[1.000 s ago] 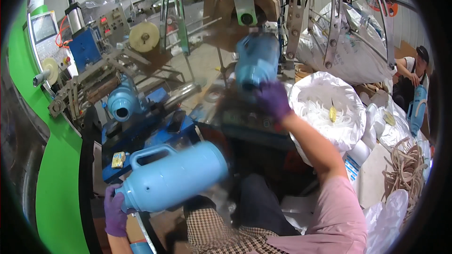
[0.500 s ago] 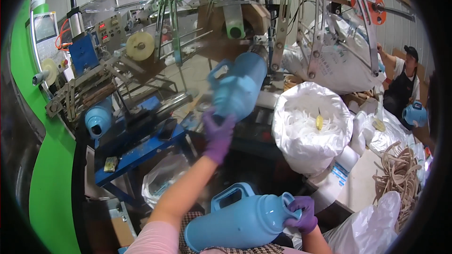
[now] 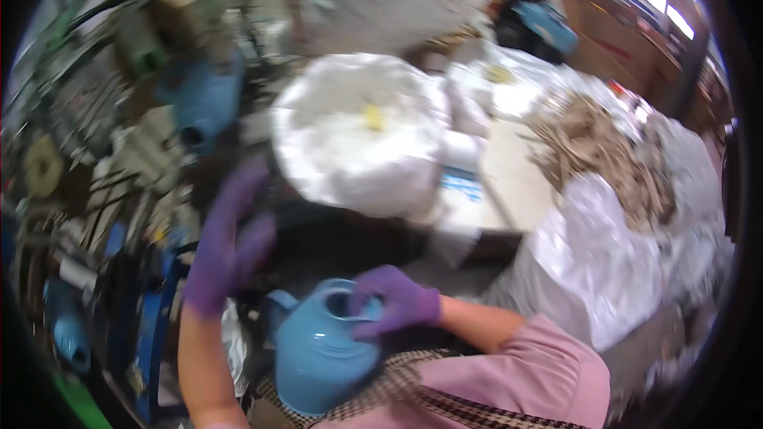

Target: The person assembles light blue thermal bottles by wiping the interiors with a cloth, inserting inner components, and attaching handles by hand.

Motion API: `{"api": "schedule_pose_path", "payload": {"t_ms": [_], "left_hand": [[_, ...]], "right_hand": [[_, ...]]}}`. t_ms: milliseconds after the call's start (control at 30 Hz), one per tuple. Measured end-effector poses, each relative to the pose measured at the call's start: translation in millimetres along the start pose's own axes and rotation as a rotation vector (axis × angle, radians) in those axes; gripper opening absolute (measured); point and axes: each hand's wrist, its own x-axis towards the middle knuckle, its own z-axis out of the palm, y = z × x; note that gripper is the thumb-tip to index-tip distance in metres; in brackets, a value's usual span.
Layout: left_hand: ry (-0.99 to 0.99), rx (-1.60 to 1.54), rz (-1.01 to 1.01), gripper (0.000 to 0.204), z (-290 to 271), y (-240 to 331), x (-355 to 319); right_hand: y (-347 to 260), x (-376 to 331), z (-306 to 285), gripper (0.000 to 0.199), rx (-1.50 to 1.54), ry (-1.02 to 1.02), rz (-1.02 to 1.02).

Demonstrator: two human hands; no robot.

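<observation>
My right hand [image 3: 395, 302], in a purple glove, grips the open mouth rim of a light blue plastic jug [image 3: 318, 353] that stands upright against my lap. My left hand [image 3: 226, 240], also gloved in purple, hovers blurred to the left of the jug and above it, fingers loose and holding nothing. A second blue jug [image 3: 203, 99] sits up on the machine, well apart from that hand.
A big white sack [image 3: 362, 131] bulges just beyond the jug. Tan cords [image 3: 604, 151] lie tangled over more white bags [image 3: 596, 270] on the right. Machine parts and rollers [image 3: 44, 167] crowd the left. Another person [image 3: 540, 8] works at the back.
The view has swung right and blurred. My left hand has let go of the jug on the machine and dropped lower. My right hand now holds its jug upright by the mouth.
</observation>
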Motion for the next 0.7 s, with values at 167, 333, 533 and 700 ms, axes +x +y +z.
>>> {"api": "schedule_pose_path", "payload": {"t_ms": [167, 333, 533, 700], "left_hand": [[-0.196, 0.799, -0.087, 0.074, 71.8, 50.3, -82.5], [0.116, 0.196, -0.349, 0.030, 19.2, 44.0, -66.3], [0.302, -0.277, -0.313, 0.040, -96.3, -18.2, -129.2], [0.455, -0.040, -0.576, 0.053, -92.2, -135.3, -193.9]], "right_hand": [[-21.9, 3.5, 9.8, 0.049, 0.213, 0.131, 0.263], [-63.7, -31.3, -69.6, 0.047, -0.334, 0.283, -0.055], [-128.0, -116.6, -305.9, 0.021, -1.134, 0.819, 0.364], [-57.5, -295.2, -493.7, 0.037, -1.407, 0.796, 1.586]]}}
